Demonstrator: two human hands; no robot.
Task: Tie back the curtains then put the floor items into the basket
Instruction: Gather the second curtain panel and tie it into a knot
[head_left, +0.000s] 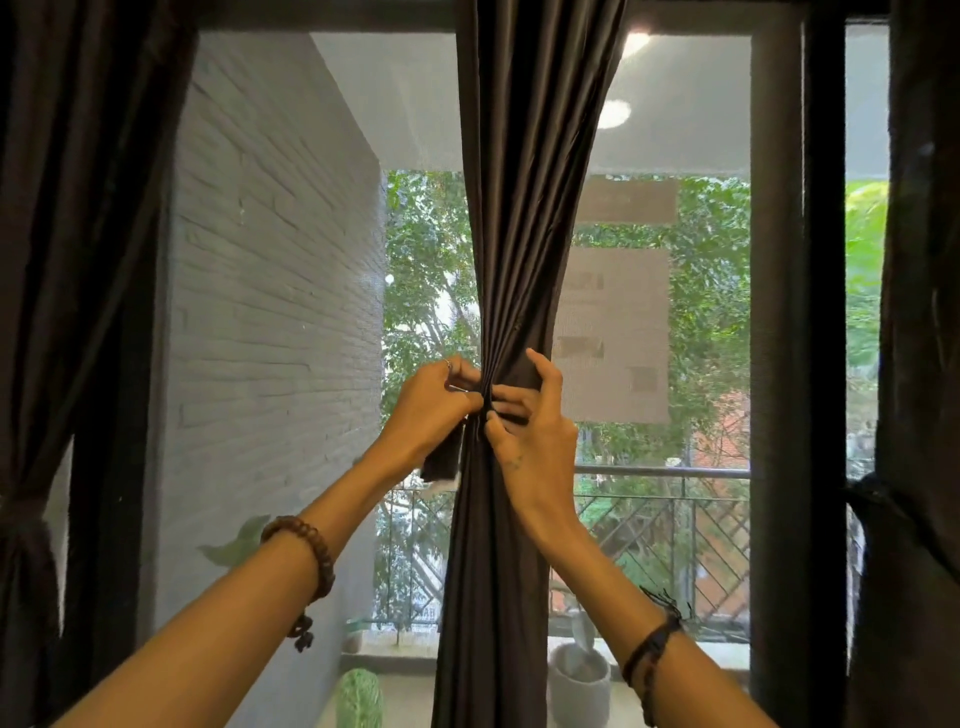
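Glass of the window (311, 260) is filling the view behind both hands, with a pale brick wall (270, 312) showing through it out beyond the left hand and green trees (426, 260) straight past the knuckles. Dark curtain panels are hanging at either edge: one (78, 260) far out to the left of the left hand, cinched low down, and another (919, 312) far out to the right of the right hand. The middle curtain (524, 208) is hanging with its long axis running straight up and down, wide above the hands, pinched to a narrow waist between them, and spreading again below the wrists. A dark tie-back strip (444, 457) is dangling just under the left hand, its loose end pointing downward beside the gathered cloth. The left hand (428, 405) is curling its fingers round the gather from the left and pinching the strip at the waist. The right hand (530, 421) is gripping the same bunch from the right, thumb raised against the folds and fingers bent in toward the left hand's fingertips, nearly touching them. Papers (618, 332) stuck on the glass are showing just beyond the right hand. A balcony railing (660, 519) is running below the right wrist, with a pale pot (579, 680) lower still.
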